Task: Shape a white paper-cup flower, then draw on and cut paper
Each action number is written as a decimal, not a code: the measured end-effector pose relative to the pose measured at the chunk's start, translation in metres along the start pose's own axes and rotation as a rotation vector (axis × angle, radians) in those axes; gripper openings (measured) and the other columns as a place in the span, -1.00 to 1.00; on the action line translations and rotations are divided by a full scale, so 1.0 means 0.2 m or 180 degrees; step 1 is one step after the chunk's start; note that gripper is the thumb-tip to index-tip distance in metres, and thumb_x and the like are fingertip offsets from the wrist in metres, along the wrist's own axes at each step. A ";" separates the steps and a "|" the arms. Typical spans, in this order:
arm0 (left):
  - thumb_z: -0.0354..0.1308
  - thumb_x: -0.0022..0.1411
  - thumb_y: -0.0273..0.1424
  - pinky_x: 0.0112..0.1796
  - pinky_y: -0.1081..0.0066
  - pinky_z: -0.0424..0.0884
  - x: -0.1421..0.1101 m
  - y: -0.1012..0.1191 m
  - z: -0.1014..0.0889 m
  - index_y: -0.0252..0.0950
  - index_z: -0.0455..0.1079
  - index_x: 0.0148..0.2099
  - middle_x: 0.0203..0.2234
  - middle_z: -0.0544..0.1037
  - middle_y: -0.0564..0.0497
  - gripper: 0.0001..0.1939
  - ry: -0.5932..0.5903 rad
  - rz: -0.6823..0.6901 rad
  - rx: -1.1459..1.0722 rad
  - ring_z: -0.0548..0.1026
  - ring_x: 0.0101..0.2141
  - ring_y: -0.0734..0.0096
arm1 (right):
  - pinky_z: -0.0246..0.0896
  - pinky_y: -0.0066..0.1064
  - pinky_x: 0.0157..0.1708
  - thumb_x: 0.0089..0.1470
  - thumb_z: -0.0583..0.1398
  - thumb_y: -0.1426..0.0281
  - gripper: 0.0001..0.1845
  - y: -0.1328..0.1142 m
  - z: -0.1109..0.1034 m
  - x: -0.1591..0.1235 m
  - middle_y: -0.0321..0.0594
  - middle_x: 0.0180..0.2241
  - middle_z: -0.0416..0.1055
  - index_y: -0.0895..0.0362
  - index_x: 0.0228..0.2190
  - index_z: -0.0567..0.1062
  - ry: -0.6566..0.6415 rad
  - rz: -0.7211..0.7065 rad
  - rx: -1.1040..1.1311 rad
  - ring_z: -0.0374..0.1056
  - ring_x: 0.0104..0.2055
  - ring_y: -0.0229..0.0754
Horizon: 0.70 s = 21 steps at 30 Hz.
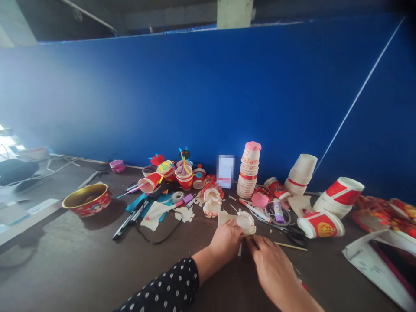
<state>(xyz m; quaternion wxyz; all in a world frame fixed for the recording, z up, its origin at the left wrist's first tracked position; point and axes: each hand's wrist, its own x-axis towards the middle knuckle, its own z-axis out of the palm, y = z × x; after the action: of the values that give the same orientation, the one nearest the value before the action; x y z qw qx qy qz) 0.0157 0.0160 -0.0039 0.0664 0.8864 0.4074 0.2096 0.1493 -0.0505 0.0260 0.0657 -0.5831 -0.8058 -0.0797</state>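
Observation:
My left hand point(227, 240), in a black sleeve with white dots, is curled with its fingers pressed on a cut paper-cup piece with a frilled rim point(246, 222) lying on the dark table point(81, 264). My right hand point(271, 262) lies beside it, its fingers bent toward the same piece, with a thin dark stick-like thing under the fingertips. Two similar frilled cup pieces point(212, 201) sit just behind.
A stack of paper cups point(248, 171) stands behind, with more red and white cups point(321, 225) lying to the right. Decorated cups with straws point(183, 173), markers point(128, 219), scissors point(292, 236), a glue stick point(278, 212), tape point(177, 196) and a gold-rimmed red bowl point(86, 199) surround them. A blue wall point(208, 95) backs the table.

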 end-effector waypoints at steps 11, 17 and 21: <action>-0.06 0.15 -0.46 -0.36 0.46 0.26 -0.01 0.01 -0.03 -0.34 0.37 -0.48 -0.48 0.40 -0.03 -0.77 0.0067 -0.0059 -0.0158 0.35 -0.38 0.41 | 0.14 -0.37 -0.16 -0.01 -0.04 0.62 -0.58 0.02 -0.03 0.01 -0.06 -0.22 0.41 0.16 -0.14 0.42 -0.0185 -0.0077 0.0100 0.28 -0.14 -0.12; -0.07 0.14 -0.48 -0.38 0.49 0.25 -0.02 0.00 -0.02 -0.34 0.38 -0.50 -0.47 0.40 -0.02 -0.75 0.0149 0.0009 -0.0190 0.35 -0.39 0.44 | 0.12 -0.37 -0.12 0.00 -0.05 0.62 -0.58 0.02 -0.03 0.02 -0.06 -0.21 0.40 0.16 -0.15 0.42 -0.0191 -0.0046 0.0075 0.28 -0.13 -0.12; -0.07 0.14 -0.50 -0.38 0.47 0.25 0.00 0.01 -0.03 -0.35 0.38 -0.50 -0.48 0.40 -0.04 -0.75 0.0079 -0.0018 -0.0113 0.34 -0.38 0.41 | 0.12 -0.37 -0.11 -0.01 -0.04 0.64 -0.57 0.01 -0.01 0.02 -0.04 -0.20 0.40 0.18 -0.14 0.41 -0.0118 -0.0013 0.0055 0.29 -0.13 -0.12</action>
<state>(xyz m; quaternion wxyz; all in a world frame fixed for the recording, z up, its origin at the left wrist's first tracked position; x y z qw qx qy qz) 0.0138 0.0143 0.0008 0.0777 0.8812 0.4070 0.2276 0.1505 -0.0468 0.0293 0.0556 -0.5822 -0.8088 -0.0620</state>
